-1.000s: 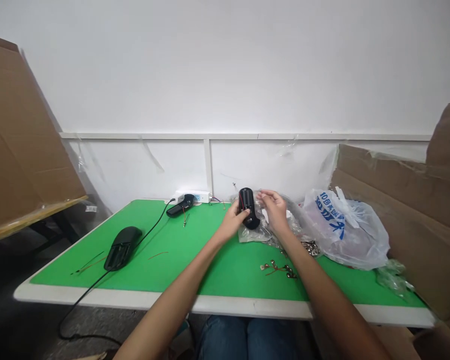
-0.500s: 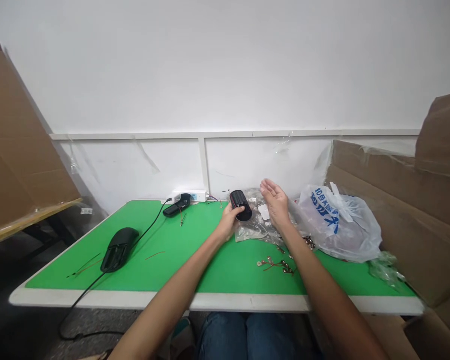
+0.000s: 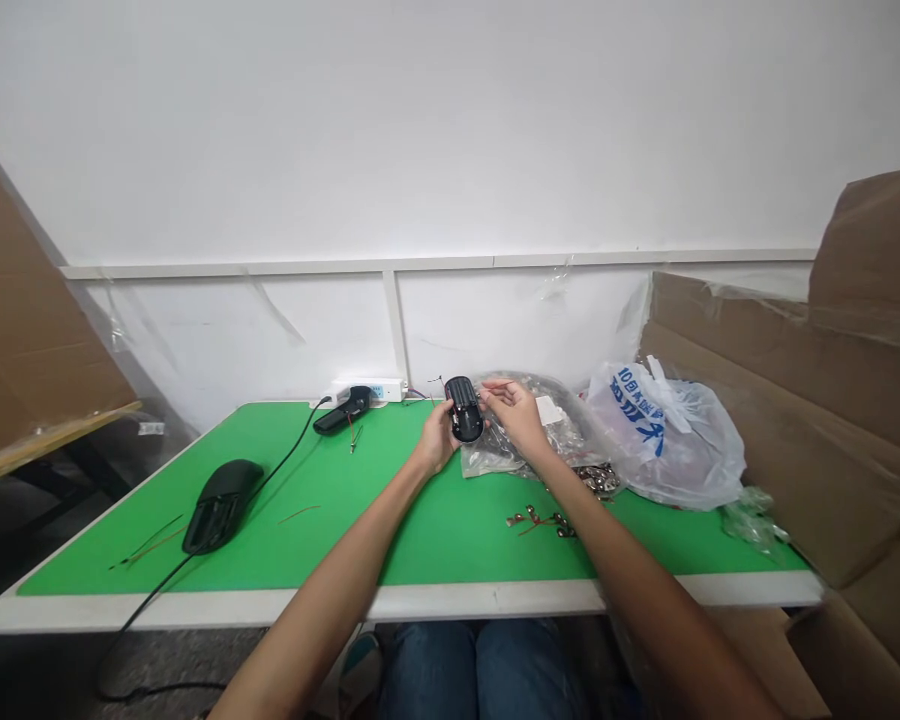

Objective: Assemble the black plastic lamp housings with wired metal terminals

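My left hand point(image 3: 436, 440) holds a small black oval device point(image 3: 464, 408) tilted above the green mat, its hollow side with compartments facing me. At the device's right edge is my right hand point(image 3: 514, 408), its fingers pinched together; whatever they hold is too small to name. Behind and under my right hand lies a clear plastic bag point(image 3: 562, 425) with small parts inside. Small metal pieces with red wires point(image 3: 534, 518) lie on the mat near my right forearm, and a pile of metal pieces point(image 3: 600, 480) is beside the bag.
On the left of the green mat point(image 3: 300, 550) stand a larger black corded device point(image 3: 223, 505) and a black handled tool point(image 3: 343, 411) near a white power strip point(image 3: 387, 390). A white plastic bag point(image 3: 667, 440) and cardboard point(image 3: 780, 430) stand at the right.
My right hand has come down and left to the black device, its raised fingers now pinched at the edge. The view has shifted slightly to the right.
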Demonstrator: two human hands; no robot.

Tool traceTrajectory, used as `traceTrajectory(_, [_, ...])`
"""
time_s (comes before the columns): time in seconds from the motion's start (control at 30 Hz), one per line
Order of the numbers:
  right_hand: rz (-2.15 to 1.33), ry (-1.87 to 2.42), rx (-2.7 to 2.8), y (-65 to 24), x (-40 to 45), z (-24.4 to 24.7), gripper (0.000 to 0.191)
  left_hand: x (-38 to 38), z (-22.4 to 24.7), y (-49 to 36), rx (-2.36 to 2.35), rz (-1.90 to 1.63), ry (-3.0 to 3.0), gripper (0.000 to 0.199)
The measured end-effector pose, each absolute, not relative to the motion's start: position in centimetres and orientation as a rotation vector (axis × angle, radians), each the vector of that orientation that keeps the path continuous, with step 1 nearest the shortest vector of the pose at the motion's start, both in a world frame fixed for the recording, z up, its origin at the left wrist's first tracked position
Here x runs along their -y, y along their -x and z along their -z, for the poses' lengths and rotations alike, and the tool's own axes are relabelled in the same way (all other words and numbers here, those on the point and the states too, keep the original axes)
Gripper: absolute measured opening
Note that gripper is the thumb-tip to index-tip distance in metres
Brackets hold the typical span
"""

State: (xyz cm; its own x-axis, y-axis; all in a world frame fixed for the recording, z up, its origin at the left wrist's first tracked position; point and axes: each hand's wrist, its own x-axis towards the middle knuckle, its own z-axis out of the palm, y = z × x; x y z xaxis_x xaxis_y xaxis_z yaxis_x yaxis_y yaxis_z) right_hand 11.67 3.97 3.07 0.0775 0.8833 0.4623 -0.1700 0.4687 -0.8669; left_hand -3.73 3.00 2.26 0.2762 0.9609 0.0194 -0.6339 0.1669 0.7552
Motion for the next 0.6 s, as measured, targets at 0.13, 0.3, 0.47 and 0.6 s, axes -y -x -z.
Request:
traceTrajectory(0.13, [-0.891,0.751,1.323,-11.55,-4.00,-2.63,0.041,-2.74,-2.62,3.30,-0.551,-1.265,-0.713,0.031])
traceTrajectory(0.3, [-0.776,0.781,1.397,-11.81,-3.90,-2.53,0.034,-2.55,-2.76,3.04,-0.568,-1.339,-0.726,0.014])
traceTrajectory(0.47, [-0.754,0.808,1.431,-11.98,-3.81,-2.55,0.028,-2.56,-2.52,3.17,-0.593,-1.328,-0.795,0.022])
traceTrajectory(0.6, [-0.784,0.828,1.383,-12.08,-3.95,-2.56,0.029,-2.64,-2.33,3.26,-0.576,-1.349,-0.815,0.025])
